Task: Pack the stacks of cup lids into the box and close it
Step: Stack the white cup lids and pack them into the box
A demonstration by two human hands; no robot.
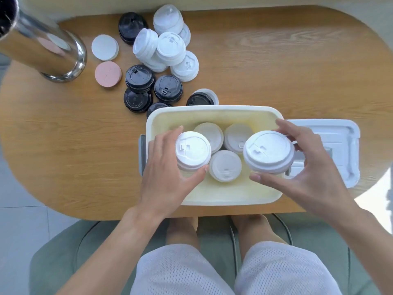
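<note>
The left hand (168, 173) gripped a stack of white lids (193, 150) between thumb and curled fingers, holding it over the left end of the open box (214, 112). The right hand (306, 167) pinched a wider white stack (268, 152) from the side, above the box's right end. Three more white stacks (225, 166) stood upright on the box's floor, between the two held ones. The box lid (340, 135) lay flat on the wooden table (276, 60), just beside the box on the right. Behind the box, black lids (140, 78) and a heap of white lids (170, 47) waited on the table, with a pink disc (108, 73) and a white disc (104, 47) near a shiny metal post (49, 50).
</note>
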